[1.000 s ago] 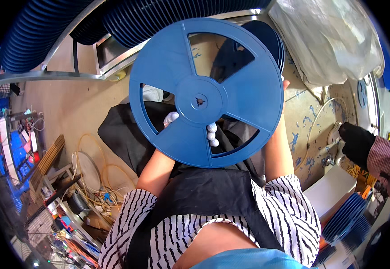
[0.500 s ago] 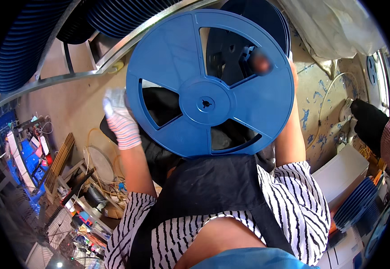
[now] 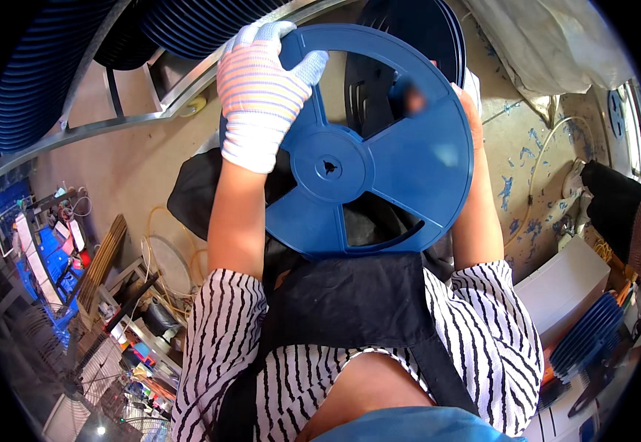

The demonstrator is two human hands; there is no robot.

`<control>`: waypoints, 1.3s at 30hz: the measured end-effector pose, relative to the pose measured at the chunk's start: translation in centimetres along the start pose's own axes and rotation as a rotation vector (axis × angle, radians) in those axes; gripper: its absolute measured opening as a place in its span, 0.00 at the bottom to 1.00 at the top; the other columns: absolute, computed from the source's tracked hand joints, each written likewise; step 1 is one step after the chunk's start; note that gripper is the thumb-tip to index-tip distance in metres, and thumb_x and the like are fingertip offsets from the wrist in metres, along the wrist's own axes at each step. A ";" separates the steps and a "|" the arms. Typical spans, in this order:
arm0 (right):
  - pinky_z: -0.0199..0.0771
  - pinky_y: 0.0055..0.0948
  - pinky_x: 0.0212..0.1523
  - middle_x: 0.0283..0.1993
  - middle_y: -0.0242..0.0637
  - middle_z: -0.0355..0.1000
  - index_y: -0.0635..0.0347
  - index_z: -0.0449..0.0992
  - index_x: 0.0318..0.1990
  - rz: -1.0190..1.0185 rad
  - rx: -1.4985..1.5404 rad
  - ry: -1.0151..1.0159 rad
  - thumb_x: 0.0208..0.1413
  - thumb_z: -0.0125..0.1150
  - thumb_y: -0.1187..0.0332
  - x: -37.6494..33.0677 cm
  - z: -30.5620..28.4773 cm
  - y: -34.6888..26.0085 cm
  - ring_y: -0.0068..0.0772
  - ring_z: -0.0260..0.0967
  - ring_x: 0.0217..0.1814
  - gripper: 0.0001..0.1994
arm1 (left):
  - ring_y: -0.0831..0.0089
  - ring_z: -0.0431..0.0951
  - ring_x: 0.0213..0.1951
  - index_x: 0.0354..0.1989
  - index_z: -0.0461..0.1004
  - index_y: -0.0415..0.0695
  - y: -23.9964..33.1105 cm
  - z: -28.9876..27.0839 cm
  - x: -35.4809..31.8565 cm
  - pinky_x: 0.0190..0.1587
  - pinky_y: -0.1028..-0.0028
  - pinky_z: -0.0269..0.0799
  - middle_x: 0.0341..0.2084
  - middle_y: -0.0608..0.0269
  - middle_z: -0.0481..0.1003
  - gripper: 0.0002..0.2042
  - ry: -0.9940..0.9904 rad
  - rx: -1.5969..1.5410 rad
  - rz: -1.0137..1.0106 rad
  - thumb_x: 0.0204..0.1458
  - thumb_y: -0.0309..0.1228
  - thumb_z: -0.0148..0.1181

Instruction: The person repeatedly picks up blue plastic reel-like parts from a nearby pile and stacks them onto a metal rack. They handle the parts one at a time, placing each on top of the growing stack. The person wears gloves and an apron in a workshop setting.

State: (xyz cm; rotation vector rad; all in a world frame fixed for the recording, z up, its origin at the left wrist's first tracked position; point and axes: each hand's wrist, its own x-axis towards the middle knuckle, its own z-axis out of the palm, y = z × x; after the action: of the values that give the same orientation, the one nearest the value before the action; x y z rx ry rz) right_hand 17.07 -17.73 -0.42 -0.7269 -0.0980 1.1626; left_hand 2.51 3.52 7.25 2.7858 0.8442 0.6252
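Blue reel, flat, with spoked openings: one held up in front of the person. Gloved left hand on the reel's upper left rim: one. Right hand, mostly hidden behind the reel's right edge: one. Dark reels stacked behind the held one: several, count unclear. Blue reels in rows on the upper left rack: many, too close to count. White box: one. Blue reels beside the box: a small stack, number unclear.
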 end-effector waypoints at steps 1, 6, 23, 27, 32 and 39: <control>0.76 0.25 0.33 0.32 0.43 0.76 0.64 0.79 0.36 0.001 0.001 0.015 0.55 0.53 0.52 0.0 0.2 -0.1 0.28 0.74 0.31 0.21 | 0.57 0.78 0.40 0.44 0.78 0.42 -0.3 0.2 0.4 0.45 0.64 0.74 0.39 0.49 0.76 0.27 0.028 0.008 0.041 0.40 0.51 0.69; 0.76 0.25 0.33 0.32 0.44 0.76 0.65 0.79 0.34 -0.024 0.037 -0.058 0.55 0.54 0.53 0.0 0.0 -0.2 0.28 0.74 0.31 0.21 | 0.71 0.78 0.39 0.46 0.78 0.41 -5.7 -2.1 0.5 0.44 0.74 0.73 0.36 0.57 0.79 0.16 -0.002 -0.540 -0.030 0.53 0.37 0.61; 0.72 0.21 0.29 0.37 0.45 0.70 0.70 0.74 0.42 -0.319 -0.001 -0.404 0.62 0.48 0.55 -0.6 -3.9 -0.4 0.27 0.65 0.29 0.22 | 0.59 0.76 0.41 0.60 0.60 0.36 0.6 3.3 -13.4 0.48 0.63 0.72 0.43 0.42 0.73 0.33 -0.971 -2.354 -1.079 0.49 0.41 0.63; 0.67 0.22 0.27 0.39 0.42 0.69 0.68 0.63 0.55 -0.238 0.031 0.243 0.61 0.48 0.52 -2.6 0.2 -2.0 0.26 0.61 0.28 0.26 | 0.54 0.76 0.39 0.63 0.56 0.36 1.0 -2.1 -13.7 0.47 0.59 0.73 0.44 0.36 0.71 0.39 -0.885 -2.360 -0.934 0.45 0.43 0.65; 0.60 0.19 0.20 0.29 0.32 0.59 0.68 0.61 0.54 -0.232 0.056 -0.001 0.61 0.48 0.45 -4.4 -3.9 -4.3 0.21 0.55 0.25 0.31 | 0.54 0.71 0.47 0.64 0.54 0.38 -4.0 -1.9 -16.6 0.53 0.58 0.68 0.52 0.39 0.64 0.38 -0.394 -2.649 -0.738 0.48 0.42 0.64; 0.67 0.23 0.33 0.35 0.33 0.64 0.66 0.60 0.54 -0.336 0.161 0.098 0.60 0.52 0.47 -5.5 -5.6 -3.8 0.27 0.62 0.34 0.29 | 0.61 0.69 0.49 0.64 0.53 0.39 -7.5 0.6 -17.6 0.58 0.63 0.61 0.55 0.45 0.63 0.38 0.118 -2.410 -0.640 0.52 0.51 0.58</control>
State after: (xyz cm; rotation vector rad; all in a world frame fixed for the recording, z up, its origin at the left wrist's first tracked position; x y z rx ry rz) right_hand 20.25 -25.86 -0.99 -0.5964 -0.0411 0.8031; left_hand -14.14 -0.21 -1.38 0.2932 0.2640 0.7137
